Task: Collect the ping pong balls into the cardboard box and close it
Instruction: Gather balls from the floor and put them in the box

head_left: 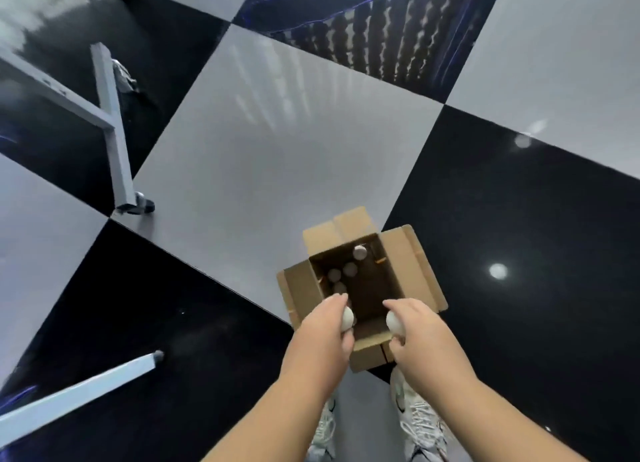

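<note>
Our shoes point(419, 427) at 6 o'clock, toes just beside the near flap of the cardboard box point(405, 254). Left hand point(322, 337) has fingers curled round a white ball point(347, 319); right hand point(420, 337) pinches a second ball point(394, 322) the same way. Both hang over the box's 6 o'clock rim, not yet let go. We judge the balls light, thin-shelled, stiff, smooth: they'll bounce and roll, so fingertip hold across the middle, release low between the walls. Box stands open on the floor point(277, 150), flaps splayed to 12, 3, 6 and 9. Corrugated, light, probably skids if nudged; we'd fold flaps by their free edges, one hand steadying. Inside we count four balls point(349, 269) in shadow, bunched toward the 9-to-12 side; the 3 o'clock side shows bare cardboard, near corner hidden by our hands. Beyond: black and grey tiles. Two bright dots point(498, 271) at 3 o'clock of the box, reflections or balls, we can't tell. Grey frame legs point(79, 392) at 8 and 10 o'clock, the far one on a caster point(140, 203).
</note>
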Demonstrator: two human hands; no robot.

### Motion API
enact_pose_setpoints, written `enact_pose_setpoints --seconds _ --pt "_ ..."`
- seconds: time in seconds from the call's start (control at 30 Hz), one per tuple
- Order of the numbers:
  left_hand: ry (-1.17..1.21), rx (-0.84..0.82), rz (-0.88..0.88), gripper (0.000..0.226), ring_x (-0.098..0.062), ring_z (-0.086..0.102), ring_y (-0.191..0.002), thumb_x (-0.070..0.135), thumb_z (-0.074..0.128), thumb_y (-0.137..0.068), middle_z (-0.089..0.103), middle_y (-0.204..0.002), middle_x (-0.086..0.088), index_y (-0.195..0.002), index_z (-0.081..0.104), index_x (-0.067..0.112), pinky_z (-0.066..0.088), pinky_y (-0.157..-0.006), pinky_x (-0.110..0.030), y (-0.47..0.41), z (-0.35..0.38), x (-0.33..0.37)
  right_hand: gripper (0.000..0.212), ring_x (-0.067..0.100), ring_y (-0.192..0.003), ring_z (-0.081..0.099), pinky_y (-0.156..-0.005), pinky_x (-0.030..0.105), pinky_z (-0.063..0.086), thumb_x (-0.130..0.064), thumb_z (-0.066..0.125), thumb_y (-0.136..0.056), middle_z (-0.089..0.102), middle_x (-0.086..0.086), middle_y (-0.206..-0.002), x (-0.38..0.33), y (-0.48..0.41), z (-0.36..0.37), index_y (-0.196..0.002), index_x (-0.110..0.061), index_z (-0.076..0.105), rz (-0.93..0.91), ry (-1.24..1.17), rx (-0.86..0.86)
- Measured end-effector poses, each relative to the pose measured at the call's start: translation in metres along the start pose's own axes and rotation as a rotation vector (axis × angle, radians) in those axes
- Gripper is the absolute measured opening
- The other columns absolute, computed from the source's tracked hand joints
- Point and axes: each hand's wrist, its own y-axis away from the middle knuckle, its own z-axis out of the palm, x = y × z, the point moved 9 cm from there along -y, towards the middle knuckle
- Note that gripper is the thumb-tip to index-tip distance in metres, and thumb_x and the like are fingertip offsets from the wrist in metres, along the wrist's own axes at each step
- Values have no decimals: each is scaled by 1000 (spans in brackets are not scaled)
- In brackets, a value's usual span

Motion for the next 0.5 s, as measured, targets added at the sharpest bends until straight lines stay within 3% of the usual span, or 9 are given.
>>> enact_pose_setpoints --seconds 0.2,0.33,0.5 --pt "-16 -21 -48 49 -5 52 -114 31 59 -91 54 -130 14 -137 42 31 33 -86 -12 -37 39 -22 51 10 -119 46 -97 27 43 -6 55 -88 46 -9 -134 29 -35 31 -135 -27 48 41 -31 -11" --pt "-49 -30 -49 58 -5 48 -122 34 59 -91 49 -139 14 -143 34 31 33 -91 -14 -45 42 -29 55 11 -132 36 -105 29 38 -11 55 -89 36 -9 -147 28 -41 38 -140 -27 43 33 -1 -19" --pt "-125 -34 -1 60 -3 40 -130 39 54 -93 39 -148 16 -147 27 31 36 -97 -17 -41 31 -22 52 8 -135 31 -103 32 41 -18 52 -91 31 -12 -150 20 -34 26 -140 -30 41 16 10 -21"
